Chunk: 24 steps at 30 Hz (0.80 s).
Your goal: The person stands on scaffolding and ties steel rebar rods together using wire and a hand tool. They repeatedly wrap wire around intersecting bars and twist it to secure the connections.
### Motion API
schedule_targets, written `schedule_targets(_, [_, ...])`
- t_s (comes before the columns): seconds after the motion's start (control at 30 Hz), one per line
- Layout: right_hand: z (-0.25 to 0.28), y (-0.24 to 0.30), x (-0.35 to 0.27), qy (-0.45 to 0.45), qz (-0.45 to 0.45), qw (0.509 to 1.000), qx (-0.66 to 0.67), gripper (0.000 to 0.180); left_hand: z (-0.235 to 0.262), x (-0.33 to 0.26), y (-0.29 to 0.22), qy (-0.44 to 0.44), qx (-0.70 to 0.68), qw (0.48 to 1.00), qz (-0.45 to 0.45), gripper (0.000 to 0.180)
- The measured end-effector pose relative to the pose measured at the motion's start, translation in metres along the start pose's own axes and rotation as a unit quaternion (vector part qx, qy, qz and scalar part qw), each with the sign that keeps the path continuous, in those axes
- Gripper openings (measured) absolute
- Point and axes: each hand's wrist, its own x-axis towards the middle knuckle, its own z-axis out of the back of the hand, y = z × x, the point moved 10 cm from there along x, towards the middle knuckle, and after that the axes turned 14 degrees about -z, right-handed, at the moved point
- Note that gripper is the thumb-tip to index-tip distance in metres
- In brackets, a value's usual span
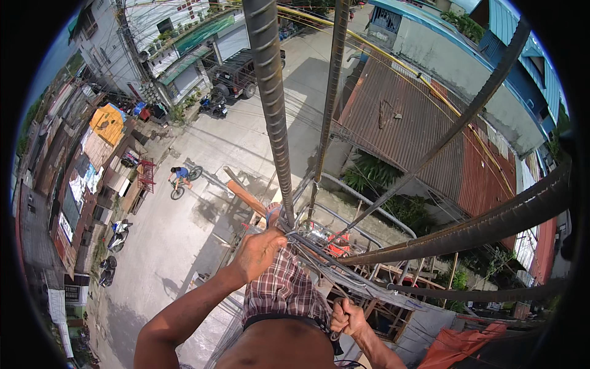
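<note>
Tall ribbed steel reinforcing bars [273,104] rise in front of me, crossed low down by thinner bent bars [332,261]. My left hand [261,252] is closed against the foot of the nearest upright bar, where thin tie wire [294,233] shows at the crossing. What its fingers grip is hidden behind the hand. Lower and to the right, my right hand [348,317] makes a fist at my waist, beside my plaid shorts [286,286]. A small dark end pokes out below that fist; I cannot tell what it belongs to.
I am high above a concrete street [166,227]. Thick bars [473,230] slant out to the right. Overhead cables [424,80] run past a rusty metal roof [399,117]. A wooden plank [247,197] lies beyond my left hand. Below, a person rides a bicycle [177,192].
</note>
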Motion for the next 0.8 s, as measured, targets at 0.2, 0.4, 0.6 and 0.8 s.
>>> schedule_targets(0.2, [-0.018,-0.017,0.02,0.119,-0.077,0.98,0.14,0.043,-0.01,0.001,0.014,-0.076,-0.133,0.985,-0.077,0.028])
schedule_targets(0.4, [-0.013,-0.022,0.029,0.148,-0.079,0.972,0.167,0.042,-0.005,-0.003,0.01,-0.083,-0.106,0.986,-0.096,0.021])
schedule_targets(0.6, [-0.007,-0.026,0.03,0.093,-0.082,0.984,0.126,0.043,-0.004,-0.009,0.023,-0.057,-0.16,0.985,-0.003,0.026])
schedule_targets(0.8, [-0.012,-0.028,0.032,0.157,-0.096,0.971,0.152,0.042,-0.033,-0.021,0.039,-0.063,-0.335,0.938,0.068,0.037])
